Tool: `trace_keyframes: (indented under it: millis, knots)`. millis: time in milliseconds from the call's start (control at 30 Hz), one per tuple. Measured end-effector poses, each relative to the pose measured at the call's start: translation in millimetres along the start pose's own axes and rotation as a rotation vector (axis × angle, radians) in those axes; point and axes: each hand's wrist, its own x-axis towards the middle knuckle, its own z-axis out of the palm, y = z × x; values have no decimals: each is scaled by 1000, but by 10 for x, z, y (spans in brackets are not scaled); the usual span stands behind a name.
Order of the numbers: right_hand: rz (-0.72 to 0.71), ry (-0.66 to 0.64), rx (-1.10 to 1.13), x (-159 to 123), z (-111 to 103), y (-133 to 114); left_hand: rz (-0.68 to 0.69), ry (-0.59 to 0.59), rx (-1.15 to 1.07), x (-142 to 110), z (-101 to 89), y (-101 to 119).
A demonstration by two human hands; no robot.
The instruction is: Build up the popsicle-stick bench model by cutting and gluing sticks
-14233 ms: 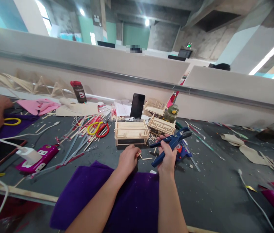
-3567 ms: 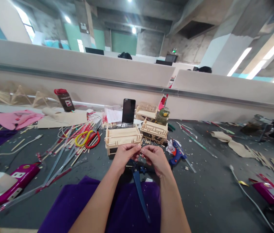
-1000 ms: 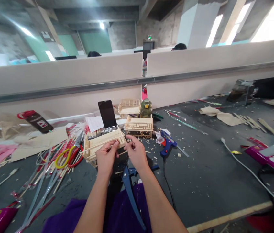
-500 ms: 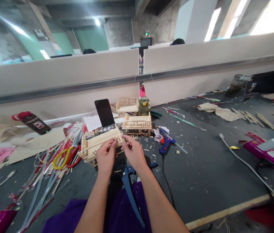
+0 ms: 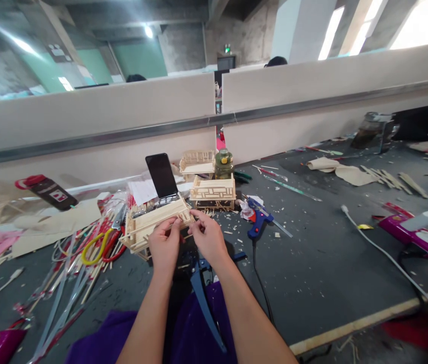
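A small bed-like model of pale wooden sticks (image 5: 153,220) sits tilted on the dark table in front of me. My left hand (image 5: 165,242) pinches at its near edge, fingertips closed on the stick work. Close beside it, my right hand (image 5: 206,233) has thumb and fingers pressed together at the model's right end. The small pieces between the fingertips are too fine to make out. Below my wrists lies a blue-handled cutter (image 5: 202,293). Behind the model stand a second stick model (image 5: 212,191) and a third one (image 5: 197,162), with a propped phone (image 5: 161,174) to the left.
A blue glue gun (image 5: 259,222) with its cord lies right of my hands. Yellow-handled scissors (image 5: 96,247) rest on bundled sticks at left. A green bottle (image 5: 224,164) stands behind. A purple device (image 5: 414,232) and white cable (image 5: 384,258) lie far right.
Both hands stay at the same edge of the model with almost no movement. The whole view has shifted slightly. Another person's fingers at the far right edge have gone out of view.
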Motion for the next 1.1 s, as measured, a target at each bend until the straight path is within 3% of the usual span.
trace_keyframes:
  millis: [500, 1100]
  knots:
    - [-11, 12, -7, -11, -8, 4, 20, -4, -16, -14, -3, -12]
    - [-14, 15, -35, -30, -21, -23, 207, 61, 203, -25, -35, 7]
